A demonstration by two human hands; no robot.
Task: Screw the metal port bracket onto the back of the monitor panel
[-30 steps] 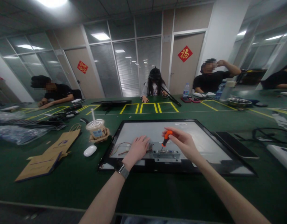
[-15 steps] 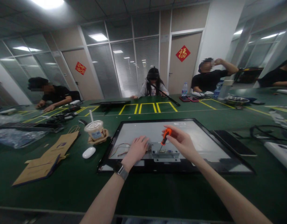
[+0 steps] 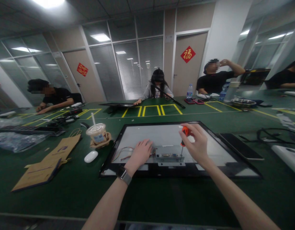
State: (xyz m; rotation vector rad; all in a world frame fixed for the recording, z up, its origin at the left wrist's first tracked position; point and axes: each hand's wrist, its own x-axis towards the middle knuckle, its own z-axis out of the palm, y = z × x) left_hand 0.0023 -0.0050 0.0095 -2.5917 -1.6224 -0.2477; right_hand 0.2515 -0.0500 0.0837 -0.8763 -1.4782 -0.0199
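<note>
A flat monitor panel (image 3: 209,150) lies back-up on the green table, with a small metal bracket (image 3: 170,156) near its front edge. My left hand (image 3: 139,154) rests on the panel just left of the bracket, fingers curled down over it. My right hand (image 3: 194,143) grips an orange-handled screwdriver (image 3: 184,132), held upright with its tip at the bracket's right end. Thin wires (image 3: 123,152) trail left from the bracket across the panel.
An iced drink cup (image 3: 97,133), a white mouse (image 3: 91,156) and brown paper bags (image 3: 50,158) lie to the left. A black slab (image 3: 240,146), cables and a white strip (image 3: 287,156) lie to the right. Other people sit at the table's far side.
My right hand has shifted the screwdriver from the bracket's middle to its right end and stood it more upright. My left hand has stayed put.
</note>
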